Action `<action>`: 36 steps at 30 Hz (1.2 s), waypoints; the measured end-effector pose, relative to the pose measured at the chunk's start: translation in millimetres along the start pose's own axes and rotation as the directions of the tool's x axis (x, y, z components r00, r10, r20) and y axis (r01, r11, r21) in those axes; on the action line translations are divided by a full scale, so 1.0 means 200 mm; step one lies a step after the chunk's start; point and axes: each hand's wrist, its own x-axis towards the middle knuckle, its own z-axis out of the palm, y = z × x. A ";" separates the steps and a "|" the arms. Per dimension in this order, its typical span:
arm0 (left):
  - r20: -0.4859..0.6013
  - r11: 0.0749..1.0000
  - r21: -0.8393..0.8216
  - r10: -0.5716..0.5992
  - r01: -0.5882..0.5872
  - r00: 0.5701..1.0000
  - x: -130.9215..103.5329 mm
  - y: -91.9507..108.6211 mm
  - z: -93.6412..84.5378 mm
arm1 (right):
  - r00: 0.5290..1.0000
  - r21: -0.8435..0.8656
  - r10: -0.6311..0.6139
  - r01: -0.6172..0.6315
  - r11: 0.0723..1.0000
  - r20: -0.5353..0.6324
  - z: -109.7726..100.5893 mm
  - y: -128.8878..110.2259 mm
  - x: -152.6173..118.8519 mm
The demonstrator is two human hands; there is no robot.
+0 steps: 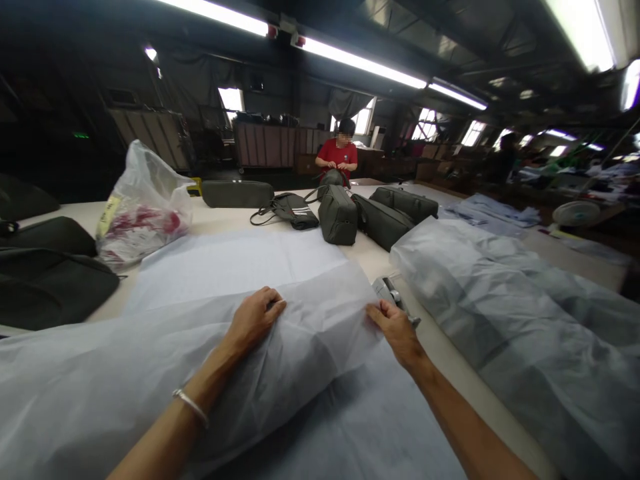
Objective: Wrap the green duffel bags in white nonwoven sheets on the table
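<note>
A large translucent white plastic bag (165, 360) spreads across the table before me, with a dark shape showing dimly through it near the bottom. My left hand (255, 317) has its fingers curled closed on the bag's upper edge. At the bag's right corner, my right hand (395, 327) pinches the film between thumb and fingers. Just beyond the right hand lies a grey tape dispenser-like tool (385, 290), partly hidden by it. Under the bag's far edge is a flat whitish sheet (215, 267).
Dark bags (337, 217) stand at the table's far side, and more dark bags (45, 287) lie at left. A clear plastic bag (143, 207) holds red and white items. Filled translucent bags (500, 300) cover the right. A person in red (337, 153) handles a dark bag opposite.
</note>
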 end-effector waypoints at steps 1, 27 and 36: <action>-0.007 1.000 0.002 -0.007 0.007 1.000 0.00 0.00 0.00 | 0.998 -0.079 0.001 0.004 0.997 0.061 0.01 -0.01 0.04; 0.047 0.964 0.056 -0.263 0.260 0.964 0.12 0.02 0.00 | 0.311 -0.288 -0.093 0.937 0.199 0.946 0.47 0.12 -0.20; -0.252 0.853 0.462 0.389 -0.243 0.886 -0.37 0.27 0.08 | 0.354 -0.372 0.117 0.852 0.368 0.928 0.52 -0.06 -0.12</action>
